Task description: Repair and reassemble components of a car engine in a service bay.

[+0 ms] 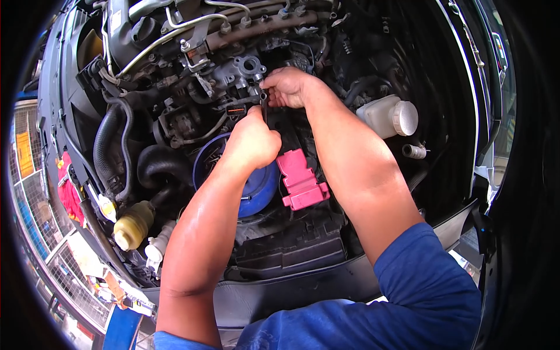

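My left hand (255, 139) is closed on a slim dark tool (264, 105) with a round end, held upright just below a silver metal housing (247, 68) that has a round opening. Just right of that tool, my right hand (287, 87) has its fingers curled at the housing's lower fittings; what they pinch is hidden or too small to name. Under my hands sit a blue round bowl (256, 192) and a pink plastic cover (300, 181).
Engine pipes and a rusty rail (256, 32) cross the top. Black hoses (108, 146) and a yellowish reservoir (134, 227) lie left, a white reservoir (379, 116) right. The car's front edge (315, 280) runs below my arms; mesh racks (64, 268) stand outside at left.
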`<state>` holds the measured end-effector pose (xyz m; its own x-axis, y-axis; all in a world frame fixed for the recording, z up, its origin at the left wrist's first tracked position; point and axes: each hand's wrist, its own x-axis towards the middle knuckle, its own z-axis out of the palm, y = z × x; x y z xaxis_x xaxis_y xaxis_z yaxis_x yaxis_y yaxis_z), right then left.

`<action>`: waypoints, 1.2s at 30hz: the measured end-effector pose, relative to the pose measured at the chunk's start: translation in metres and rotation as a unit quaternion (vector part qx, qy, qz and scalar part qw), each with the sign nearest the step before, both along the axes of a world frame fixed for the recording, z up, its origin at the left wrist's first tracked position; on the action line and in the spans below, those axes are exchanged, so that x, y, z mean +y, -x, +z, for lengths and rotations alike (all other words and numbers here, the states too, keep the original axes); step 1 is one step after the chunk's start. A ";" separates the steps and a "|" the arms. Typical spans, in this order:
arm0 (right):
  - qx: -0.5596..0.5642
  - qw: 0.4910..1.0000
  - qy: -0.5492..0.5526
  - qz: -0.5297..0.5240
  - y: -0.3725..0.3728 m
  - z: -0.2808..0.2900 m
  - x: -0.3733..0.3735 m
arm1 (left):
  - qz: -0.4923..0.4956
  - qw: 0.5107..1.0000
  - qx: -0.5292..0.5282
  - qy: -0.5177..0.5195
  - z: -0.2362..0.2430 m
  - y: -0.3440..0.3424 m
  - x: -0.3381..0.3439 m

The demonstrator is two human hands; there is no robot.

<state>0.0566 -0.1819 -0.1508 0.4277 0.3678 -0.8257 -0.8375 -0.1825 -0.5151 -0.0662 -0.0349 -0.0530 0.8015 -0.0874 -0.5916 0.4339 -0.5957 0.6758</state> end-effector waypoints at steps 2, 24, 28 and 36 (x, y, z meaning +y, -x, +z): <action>0.003 1.000 0.006 0.002 0.001 0.001 0.002 | 0.020 0.999 0.021 0.025 -0.004 0.004 0.002; -0.076 0.982 0.169 -0.033 -0.039 -0.013 0.000 | 0.154 0.988 0.013 0.005 -0.054 -0.007 -0.035; -0.033 0.967 -0.055 -0.247 -0.042 -0.031 0.008 | 0.164 0.986 0.025 -0.011 -0.055 -0.012 -0.037; 0.023 0.956 -0.172 -0.238 -0.053 -0.047 0.016 | 0.223 0.973 0.052 -0.012 -0.060 -0.025 -0.055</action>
